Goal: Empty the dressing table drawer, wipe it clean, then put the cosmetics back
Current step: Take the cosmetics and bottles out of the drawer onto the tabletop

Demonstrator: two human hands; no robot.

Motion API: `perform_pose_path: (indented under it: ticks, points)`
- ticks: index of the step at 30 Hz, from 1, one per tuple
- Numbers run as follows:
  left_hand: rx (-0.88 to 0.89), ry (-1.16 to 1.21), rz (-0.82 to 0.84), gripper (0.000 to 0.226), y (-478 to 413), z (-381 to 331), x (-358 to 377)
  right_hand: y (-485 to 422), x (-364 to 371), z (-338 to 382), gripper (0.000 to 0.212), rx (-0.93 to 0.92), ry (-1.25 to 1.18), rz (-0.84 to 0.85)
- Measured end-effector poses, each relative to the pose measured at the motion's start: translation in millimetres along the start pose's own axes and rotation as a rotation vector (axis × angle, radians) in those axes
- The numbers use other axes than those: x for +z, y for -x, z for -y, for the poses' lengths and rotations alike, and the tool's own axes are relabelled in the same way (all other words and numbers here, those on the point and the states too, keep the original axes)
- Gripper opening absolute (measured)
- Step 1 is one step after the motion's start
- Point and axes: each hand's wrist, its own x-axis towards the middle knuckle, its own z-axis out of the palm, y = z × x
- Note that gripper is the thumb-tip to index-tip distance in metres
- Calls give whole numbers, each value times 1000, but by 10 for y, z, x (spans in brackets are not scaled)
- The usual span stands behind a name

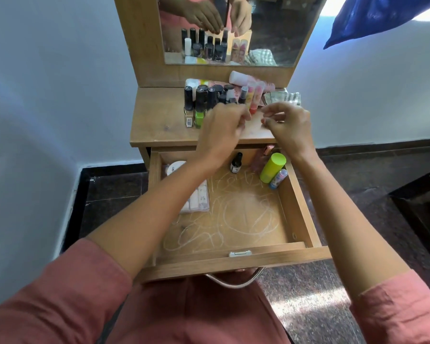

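The wooden drawer [298, 202] is pulled out, and white scribbled marks cover its floor. Inside it lie a white round compact [175, 167], a clear flat case [199, 199], a small black dropper bottle [236, 163], a green cylinder bottle [273, 167] and a small blue-pink tube [278, 178]. Nail polish bottles [201, 100] and pink lip tubes [255, 98] stand on the tabletop [159, 120]. My left hand [221, 127] hovers by those bottles with its fingers curled, and what they hold is hidden. My right hand [289, 122] is beside it, fingers loosely curled with nothing visible in them.
A checked cloth [283, 98] lies at the tabletop's back right, and a white tube [238, 77] lies behind the bottles. The mirror [271, 26] stands at the back. White walls flank the table; a blue cloth [372, 18] hangs at the upper right. A metal handle [233, 284] hangs under the drawer front.
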Motion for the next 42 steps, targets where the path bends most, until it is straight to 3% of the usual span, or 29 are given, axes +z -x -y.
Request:
perform_pose_path:
  ticks: [6,14,28,34,42]
  points:
    - [-69,17,150,17,307,59,345,297,-150,-276,19,48,31,-15]
    - [-130,-140,301,32,440,201,694,660,-160,-718,16,172,216,2]
    - [-148,-110,322,27,478,231,670,779,-51,-750,18,140,477,156]
    - [-201,-41,289,25,524,227,608,808,-41,-721,18,123,431,199]
    - [-95,26,316,26,298,-50,318,625,-189,-402,23,91,300,138]
